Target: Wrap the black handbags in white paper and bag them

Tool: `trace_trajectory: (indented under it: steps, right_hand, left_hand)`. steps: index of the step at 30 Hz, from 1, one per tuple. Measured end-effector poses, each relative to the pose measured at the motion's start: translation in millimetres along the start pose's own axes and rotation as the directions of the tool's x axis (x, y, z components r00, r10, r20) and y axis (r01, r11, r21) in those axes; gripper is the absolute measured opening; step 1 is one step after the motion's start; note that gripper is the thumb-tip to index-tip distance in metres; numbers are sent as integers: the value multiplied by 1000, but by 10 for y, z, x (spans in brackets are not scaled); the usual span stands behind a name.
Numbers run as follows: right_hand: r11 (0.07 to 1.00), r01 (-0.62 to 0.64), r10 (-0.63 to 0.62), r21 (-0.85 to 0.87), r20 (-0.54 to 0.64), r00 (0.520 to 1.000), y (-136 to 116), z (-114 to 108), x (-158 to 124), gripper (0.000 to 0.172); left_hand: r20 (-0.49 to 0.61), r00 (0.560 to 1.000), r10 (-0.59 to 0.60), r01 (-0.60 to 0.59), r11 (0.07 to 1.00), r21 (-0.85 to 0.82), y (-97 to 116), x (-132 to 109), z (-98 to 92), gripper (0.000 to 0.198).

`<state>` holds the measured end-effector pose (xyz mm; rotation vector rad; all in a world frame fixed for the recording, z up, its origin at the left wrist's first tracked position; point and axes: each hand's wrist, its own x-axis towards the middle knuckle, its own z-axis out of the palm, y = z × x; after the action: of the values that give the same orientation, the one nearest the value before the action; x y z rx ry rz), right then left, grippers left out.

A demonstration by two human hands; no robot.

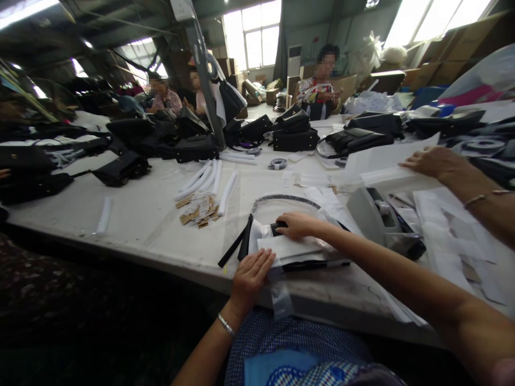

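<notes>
We wear a silvery band point(226, 325) around our left wrist point(234, 311), between six and seven o'clock. Toward six o'clock, our finely checked blue-and-white garment point(257, 335) carries a light blue panel point(257, 364) with darker blue scalloped trim point(281, 374).

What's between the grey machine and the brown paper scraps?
In the head view: a white tube, then a black bag under the person's left hand and right hand.

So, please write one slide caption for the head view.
Left hand and right hand on a black handbag and white sheet, beside a tape dispenser.
</notes>
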<state>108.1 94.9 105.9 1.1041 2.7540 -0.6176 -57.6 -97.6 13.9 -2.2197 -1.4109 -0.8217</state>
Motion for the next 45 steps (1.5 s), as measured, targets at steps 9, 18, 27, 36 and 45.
trace_trajectory:
  steps: [9,18,27,36,45]
  right_hand:
    - [996,-58,46,64,184,982,-25,-2,387,45]
    - [990,99,-103,-104,-42,994,-361,170,295,29]
    - [822,564,-531,-72,-454,716,-219,635,-1009,40]
    - [817,539,-570,-206,-440,694,-227,1456,-1298,40]
    - [783,597,-521,-177,-711,472,-481,1601,-1268,23]
  left_hand:
    - [-54,999,4,-4,1000,-12,-14,4,41,39]
    - [-48,999,-5,5,1000,0,-2,-15,51,40]
    - [-54,998,-18,15,999,-45,2,-12,36,44]
    - [48,998,-28,31,998,-58,-7,-7,-11,51]
    - [122,992,-14,18,999,-32,-22,-7,-38,57]
